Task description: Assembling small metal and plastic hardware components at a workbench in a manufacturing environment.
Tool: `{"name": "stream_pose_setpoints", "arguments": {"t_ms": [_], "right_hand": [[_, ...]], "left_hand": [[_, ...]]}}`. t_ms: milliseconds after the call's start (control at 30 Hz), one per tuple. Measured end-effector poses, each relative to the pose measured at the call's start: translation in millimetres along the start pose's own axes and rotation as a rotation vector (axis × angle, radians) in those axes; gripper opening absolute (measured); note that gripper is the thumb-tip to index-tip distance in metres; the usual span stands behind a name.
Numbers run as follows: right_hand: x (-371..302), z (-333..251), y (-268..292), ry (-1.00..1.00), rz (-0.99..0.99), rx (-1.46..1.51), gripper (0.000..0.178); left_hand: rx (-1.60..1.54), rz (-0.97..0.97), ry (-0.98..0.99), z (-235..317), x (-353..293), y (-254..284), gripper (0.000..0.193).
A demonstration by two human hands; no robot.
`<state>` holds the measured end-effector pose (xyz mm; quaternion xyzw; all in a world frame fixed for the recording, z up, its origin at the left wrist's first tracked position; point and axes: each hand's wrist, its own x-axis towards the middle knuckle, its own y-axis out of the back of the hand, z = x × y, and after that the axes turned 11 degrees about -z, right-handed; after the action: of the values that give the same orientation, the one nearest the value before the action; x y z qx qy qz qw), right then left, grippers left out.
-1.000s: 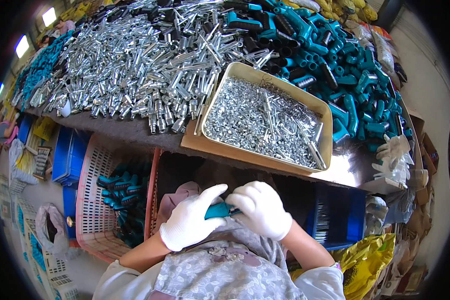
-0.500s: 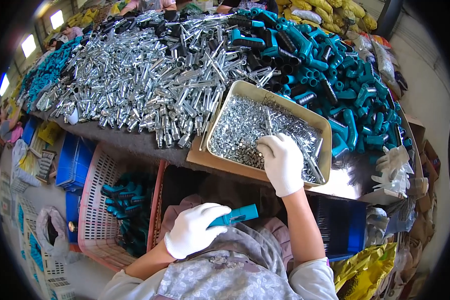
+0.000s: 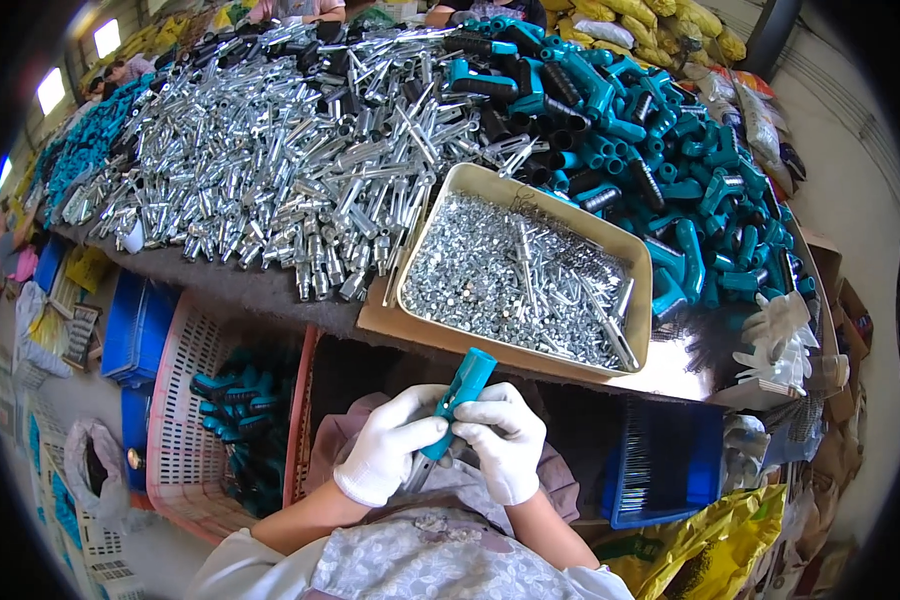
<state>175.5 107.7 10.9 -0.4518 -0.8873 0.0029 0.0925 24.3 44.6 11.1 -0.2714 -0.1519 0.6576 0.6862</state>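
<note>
Over my lap, my left hand (image 3: pixel 382 455) in a white knit glove is closed round a teal plastic tool handle (image 3: pixel 469 378), tilted with its upper end pointing away and to the right. A grey part (image 3: pixel 418 472) shows below the handle, under my left fingers. My right hand (image 3: pixel 505 440), also gloved, is closed with its fingertips pressed on the handle's right side. Small bright spots show on the handle near those fingertips; whether a small part is pinched there is hidden. Beyond both hands stands a cream tray (image 3: pixel 642 292) of small metal fasteners and a few rods.
A heap of shiny metal parts (image 3: pixel 270 160) covers the table's left and middle. Teal and black handles (image 3: pixel 690 190) pile up at the right, near spare white gloves (image 3: pixel 778 340). Below are a pink basket (image 3: pixel 185 420) with teal handles, a blue bin (image 3: pixel 690 480) and a yellow bag (image 3: pixel 720 540).
My right hand has left the tray and come down to the handle in my left hand. The handle has turned from nearly level to steeply tilted and moved slightly up.
</note>
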Motion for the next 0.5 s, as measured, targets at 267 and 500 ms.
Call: {"name": "stream_pose_setpoints", "arguments": {"t_ms": [267,500], "right_hand": [[-9,26,-4,-0.023,0.04,0.151,0.009],[-7,23,17,-0.268,-0.113,0.356,0.041]], "left_hand": [[0.055,0.018,-0.01,-12,-9,2,0.039],[0.395,-0.085,-0.049,-14,-11,16,0.042]]}}
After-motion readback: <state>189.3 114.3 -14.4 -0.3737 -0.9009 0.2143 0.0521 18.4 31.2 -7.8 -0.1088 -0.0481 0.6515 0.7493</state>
